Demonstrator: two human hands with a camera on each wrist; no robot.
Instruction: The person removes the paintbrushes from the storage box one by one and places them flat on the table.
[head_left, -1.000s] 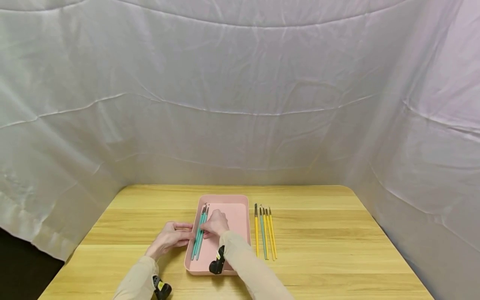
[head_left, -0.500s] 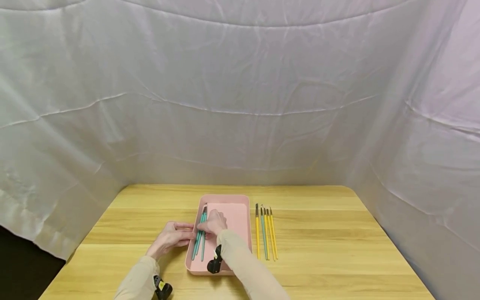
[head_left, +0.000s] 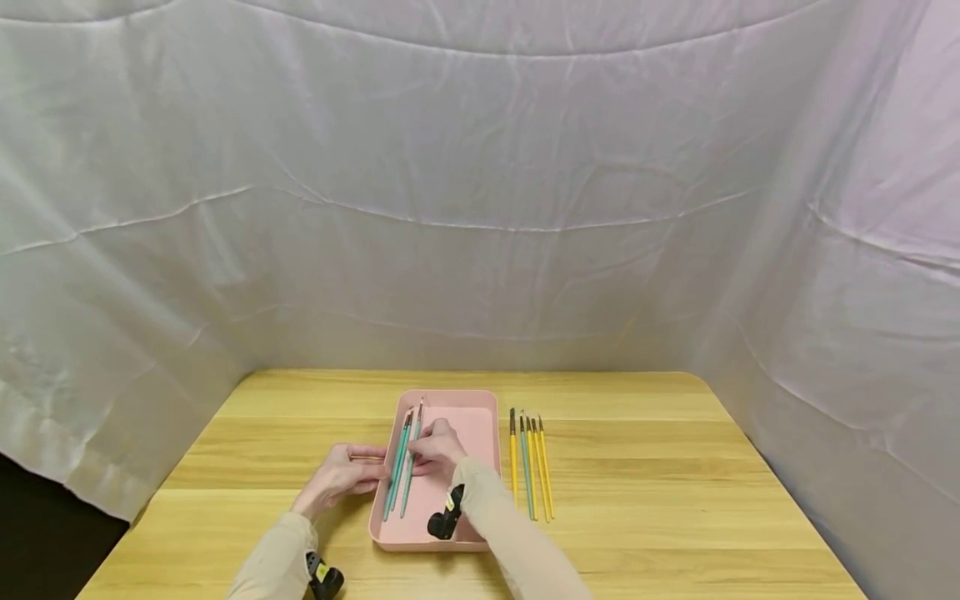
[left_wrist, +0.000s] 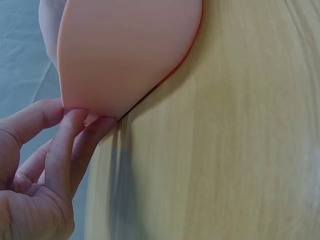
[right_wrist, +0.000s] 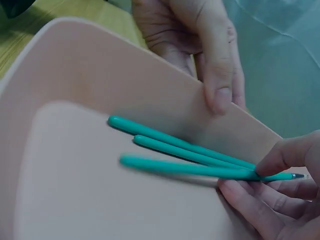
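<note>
My right hand (head_left: pixel 438 446) pinches a teal paintbrush (right_wrist: pixel 175 166) between thumb and fingers, over the left part of a pink tray (head_left: pixel 472 437). Two more teal paintbrushes (right_wrist: pixel 150 132) lie side by side in the tray along its left wall. The held one angles apart from them, its handle end blurred in the right wrist view. My left hand (head_left: pixel 337 479) grips the tray's left wall, thumb at the rim and fingers (left_wrist: pixel 62 155) against the outside. The bristles of the brushes are mostly out of sight in the right wrist view.
Right of the tray, a row of paintbrushes lies on the wooden table (head_left: pixel 675 483): several yellow ones (head_left: pixel 513 458) and one teal brush (head_left: pixel 527 467). A grey cloth (head_left: pixel 480 275) hangs behind the table and at both sides.
The right hand has shifted slightly right with the pinched paintbrush, which has moved forward and away from the other two. The left hand has stayed at the tray's wall.
</note>
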